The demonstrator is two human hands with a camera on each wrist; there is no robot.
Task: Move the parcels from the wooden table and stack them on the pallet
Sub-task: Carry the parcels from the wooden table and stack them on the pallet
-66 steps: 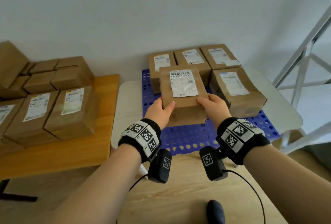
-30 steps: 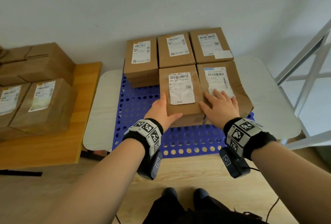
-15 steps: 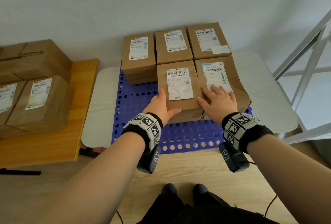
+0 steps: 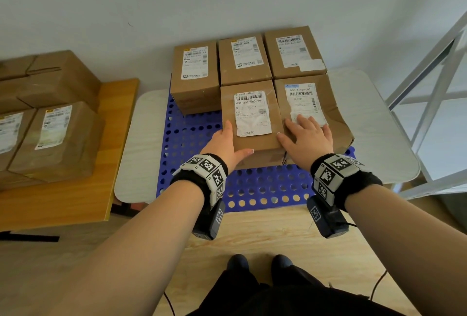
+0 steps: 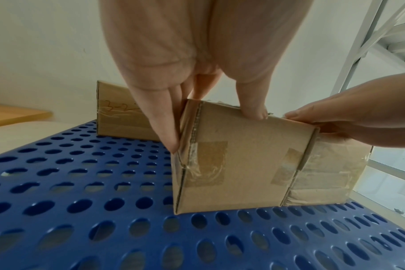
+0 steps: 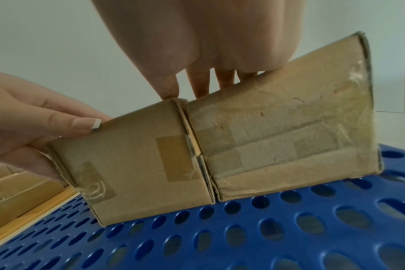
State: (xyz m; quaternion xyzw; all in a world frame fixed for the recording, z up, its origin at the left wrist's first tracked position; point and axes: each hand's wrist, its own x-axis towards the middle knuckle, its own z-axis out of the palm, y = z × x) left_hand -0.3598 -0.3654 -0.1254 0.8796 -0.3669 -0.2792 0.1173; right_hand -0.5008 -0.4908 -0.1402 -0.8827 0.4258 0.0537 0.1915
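A brown parcel [image 4: 251,115] with a white label stands on the blue perforated pallet [image 4: 265,184], in the front row, tight against a crumpled parcel [image 4: 331,105] on its right. My left hand [image 4: 225,142] lies along its left side with straight fingers [image 5: 164,127] and the thumb on the top front edge. My right hand [image 4: 307,138] rests flat on the crumpled parcel [image 6: 289,137], its thumb touching the middle parcel [image 6: 139,164]. Three more parcels [image 4: 243,62] form the back row by the wall.
At the left stands the wooden table [image 4: 63,202] with several labelled parcels [image 4: 58,138] stacked on it. The pallet lies on a pale low table [image 4: 141,143]. A grey metal frame [image 4: 434,88] rises at the right. The pallet's front-left area [image 5: 81,201] holds no parcel.
The parcel came down from in front of me onto the pallet beside the crumpled one. My right hand shifted from its side onto the neighbour's top. Little has moved in the last half second.
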